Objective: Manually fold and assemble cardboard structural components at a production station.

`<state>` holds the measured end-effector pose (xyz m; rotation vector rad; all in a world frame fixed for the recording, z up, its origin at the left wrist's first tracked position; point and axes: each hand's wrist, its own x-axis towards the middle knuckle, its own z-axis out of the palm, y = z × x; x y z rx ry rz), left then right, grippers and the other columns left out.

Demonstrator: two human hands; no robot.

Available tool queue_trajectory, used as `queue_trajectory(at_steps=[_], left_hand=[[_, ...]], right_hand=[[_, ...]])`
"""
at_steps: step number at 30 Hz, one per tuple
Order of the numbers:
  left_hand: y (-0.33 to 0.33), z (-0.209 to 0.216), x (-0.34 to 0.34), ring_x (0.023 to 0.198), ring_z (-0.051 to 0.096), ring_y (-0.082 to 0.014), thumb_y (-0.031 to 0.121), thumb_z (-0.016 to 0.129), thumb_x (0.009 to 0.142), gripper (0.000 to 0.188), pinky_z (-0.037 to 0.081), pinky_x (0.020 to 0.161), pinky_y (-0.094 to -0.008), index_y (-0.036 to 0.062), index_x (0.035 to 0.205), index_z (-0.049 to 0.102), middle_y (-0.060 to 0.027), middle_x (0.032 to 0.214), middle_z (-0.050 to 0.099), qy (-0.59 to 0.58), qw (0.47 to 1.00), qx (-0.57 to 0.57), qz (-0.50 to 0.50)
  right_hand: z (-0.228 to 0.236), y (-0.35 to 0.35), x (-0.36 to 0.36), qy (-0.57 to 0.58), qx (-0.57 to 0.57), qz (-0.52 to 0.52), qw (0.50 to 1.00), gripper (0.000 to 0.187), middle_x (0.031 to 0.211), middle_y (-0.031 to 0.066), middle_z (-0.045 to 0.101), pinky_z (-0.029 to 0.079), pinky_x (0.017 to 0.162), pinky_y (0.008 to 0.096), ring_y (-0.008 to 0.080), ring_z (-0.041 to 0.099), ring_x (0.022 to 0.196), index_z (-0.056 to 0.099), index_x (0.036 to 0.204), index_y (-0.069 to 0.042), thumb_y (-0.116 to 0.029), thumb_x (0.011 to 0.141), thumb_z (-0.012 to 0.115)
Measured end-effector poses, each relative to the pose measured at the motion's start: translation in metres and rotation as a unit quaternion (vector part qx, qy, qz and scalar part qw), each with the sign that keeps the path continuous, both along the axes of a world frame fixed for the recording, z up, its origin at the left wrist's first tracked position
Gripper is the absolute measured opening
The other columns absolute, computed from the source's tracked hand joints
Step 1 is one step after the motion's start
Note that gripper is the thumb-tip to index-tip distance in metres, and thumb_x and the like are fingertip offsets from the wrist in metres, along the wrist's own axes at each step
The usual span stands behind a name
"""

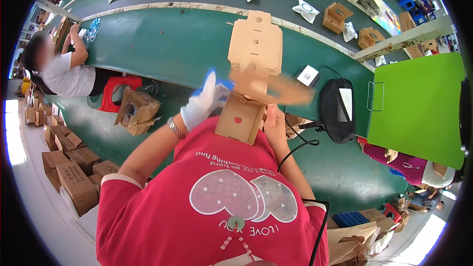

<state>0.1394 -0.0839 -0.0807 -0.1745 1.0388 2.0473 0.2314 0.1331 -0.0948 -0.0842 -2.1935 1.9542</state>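
**Cardboard box, one, partly folded**

Item: open cardboard box [245, 132], tilted before our red shirt [180, 192], at the near edge of the green bench [162, 39]. Right hand [274, 122], bare: clamped, it appears, on the box's right wall. Left hand [203, 107], gloved in white and blue: beside the left wall; whether its fingers grip, we cannot tell. Blurred brown flap [286, 91]: above the box. Stock: flat cardboard blanks [256, 51], beyond. Step in hand, as we judge: folding the box. Next move calls, we reckon, for steady walls while the flap folds in.
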Motion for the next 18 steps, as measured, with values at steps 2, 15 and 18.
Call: queue_trajectory(at_steps=[2,15,18], left_hand=[[0.0,0.005,-0.02,0.114,0.059,-0.0177,0.04,0.048,0.103,0.043,0.038,0.109,-0.0344,0.0042,0.121,0.064,-0.0089,0.128,0.061,-0.034,0.995,-0.012,-0.091],[0.028,0.056,-0.058,0.089,0.066,-0.0198,0.061,0.068,0.08,0.066,0.052,0.081,-0.032,0.0111,0.123,0.066,-0.0109,0.103,0.07,0.329,0.706,-0.404,-0.481],[0.018,0.002,-0.076,0.085,0.065,-0.0186,0.057,0.065,0.085,0.059,0.05,0.079,-0.0306,0.0061,0.116,0.067,-0.0084,0.098,0.07,0.396,0.686,-0.405,-0.456]], right_hand=[[0.02,0.0,-0.004,0.016,-0.013,0.1,0.995,0.035,0.113,0.0107,0.065,0.044,0.096,0.0279,0.0205,0.057,0.114,0.067,0.114,0.002,-0.024,0.104,0.045],[0.037,0.016,-0.062,-0.285,0.07,0.268,0.918,0.038,0.092,0.0061,0.072,0.049,0.08,0.0258,0.012,0.063,0.085,0.071,0.107,0.002,-0.029,0.084,0.075],[0.013,0.028,-0.081,-0.31,0.129,0.263,0.905,0.039,0.088,0.0022,0.071,0.049,0.079,0.0251,0.0075,0.061,0.083,0.07,0.112,0.004,-0.025,0.086,0.075]])
